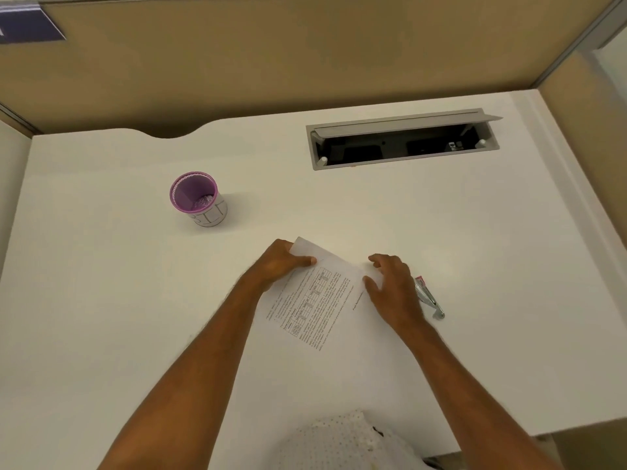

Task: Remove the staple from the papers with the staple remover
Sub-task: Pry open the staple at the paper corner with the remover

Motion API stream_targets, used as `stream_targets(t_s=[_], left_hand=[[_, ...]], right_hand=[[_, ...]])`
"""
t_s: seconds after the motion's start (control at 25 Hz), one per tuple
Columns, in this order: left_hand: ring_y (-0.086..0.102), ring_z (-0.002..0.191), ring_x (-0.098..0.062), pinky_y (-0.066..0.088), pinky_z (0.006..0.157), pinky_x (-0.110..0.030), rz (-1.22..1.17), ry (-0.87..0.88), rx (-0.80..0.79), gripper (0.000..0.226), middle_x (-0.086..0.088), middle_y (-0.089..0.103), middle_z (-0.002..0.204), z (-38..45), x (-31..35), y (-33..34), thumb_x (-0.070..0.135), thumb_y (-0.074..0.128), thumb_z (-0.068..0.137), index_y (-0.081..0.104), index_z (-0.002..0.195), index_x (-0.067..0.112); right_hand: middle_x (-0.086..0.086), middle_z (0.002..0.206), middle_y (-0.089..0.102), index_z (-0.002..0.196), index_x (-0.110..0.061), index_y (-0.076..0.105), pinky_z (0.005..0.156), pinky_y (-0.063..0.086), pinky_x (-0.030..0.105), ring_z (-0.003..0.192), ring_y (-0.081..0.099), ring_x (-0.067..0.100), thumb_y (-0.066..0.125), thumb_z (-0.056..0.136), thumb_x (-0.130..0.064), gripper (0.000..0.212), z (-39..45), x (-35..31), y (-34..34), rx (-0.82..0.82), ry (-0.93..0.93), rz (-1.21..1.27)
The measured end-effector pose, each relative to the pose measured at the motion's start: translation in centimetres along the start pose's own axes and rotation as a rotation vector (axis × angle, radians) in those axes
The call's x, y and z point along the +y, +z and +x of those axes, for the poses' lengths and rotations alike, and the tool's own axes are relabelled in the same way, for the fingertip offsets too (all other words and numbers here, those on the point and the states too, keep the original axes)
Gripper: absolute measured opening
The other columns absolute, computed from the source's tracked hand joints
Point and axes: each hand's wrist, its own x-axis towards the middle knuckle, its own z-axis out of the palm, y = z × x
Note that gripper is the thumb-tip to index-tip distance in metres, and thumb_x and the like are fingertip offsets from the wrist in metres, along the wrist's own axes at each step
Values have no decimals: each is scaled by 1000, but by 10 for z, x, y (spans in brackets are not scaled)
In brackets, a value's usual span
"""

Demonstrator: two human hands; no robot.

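The printed papers [322, 300] lie tilted on the white desk [135, 283] in front of me. My left hand [281, 261] grips their far left corner, thumb on top, with a folded-back sheet showing above it. My right hand [393, 286] rests on the papers' right edge, fingers spread and curled, holding nothing. The staple remover [428, 296], silver metal with a red end, lies on the desk just right of my right hand, partly hidden by it. The staple itself is too small to make out.
A purple mesh cup [198, 198] stands at the left middle of the desk. An open grey cable tray [402, 139] is set into the desk at the back right. Tan partition walls [271, 56] close the desk at the back and sides.
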Motion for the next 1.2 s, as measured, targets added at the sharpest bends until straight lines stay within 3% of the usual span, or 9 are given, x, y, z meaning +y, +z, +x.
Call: stream_targets(t_s=[0.24,0.32,0.44,0.6,0.72,0.88,0.96,1.08,1.2], left_hand=[[77,87,-32,62,75,-38,1,5,-5,28,-20,78,106,2,-12,9,25,77,92,74,104,0],[77,85,-30,61,72,-35,-10,8,2,26,-21,78,106,2,-14,14,25,78,91,73,102,1],[77,92,-37,62,84,-47,-22,11,19,34,-20,78,106,2,-17,17,26,78,90,73,108,-3],[77,93,-37,62,88,-49,-43,21,29,37,-18,79,105,4,-22,19,27,77,91,72,111,-4],[78,92,-34,61,85,-46,-67,17,45,35,-16,80,103,6,-23,20,29,76,92,73,108,-2],[80,86,-31,63,74,-39,-200,6,25,33,-13,82,98,5,-26,22,32,75,93,75,107,2],[80,85,-31,64,68,-35,-277,-12,-5,35,-13,82,98,4,-29,25,34,75,92,76,109,3],[80,85,-33,64,68,-36,-313,-49,-12,38,-14,82,97,7,-34,32,38,75,91,75,109,4],[79,88,-35,65,74,-41,-355,-83,-28,37,-15,81,100,12,-40,38,36,77,90,75,112,7]], right_hand=[[8,128,57,132,-17,55,95,46,47,116,52,33,68,82,-7,53,-23,29,-19,283,184,-111],[11,128,55,133,-15,53,97,45,49,119,50,36,70,80,-10,56,-31,38,-23,276,294,-168],[16,127,55,128,-10,53,96,45,50,119,50,40,71,81,-17,51,-39,48,-24,226,396,-188],[19,116,60,116,-5,59,89,46,50,110,52,43,65,89,-15,29,-38,49,-27,215,397,-238],[20,119,57,123,-4,58,85,49,49,106,57,43,61,98,-13,27,-35,41,-33,249,309,-239],[5,124,50,134,-11,59,86,54,24,105,64,21,67,96,-7,38,-28,13,-40,261,59,77],[-4,117,57,131,-18,62,83,50,9,100,65,8,75,90,-6,45,-17,-5,-41,184,112,327],[-2,100,74,117,-22,65,74,54,16,88,71,5,83,82,-6,42,-5,-29,-40,32,291,827],[-1,96,76,109,-18,75,70,53,25,85,66,12,84,80,-18,30,-1,-41,-34,-138,396,1189]])
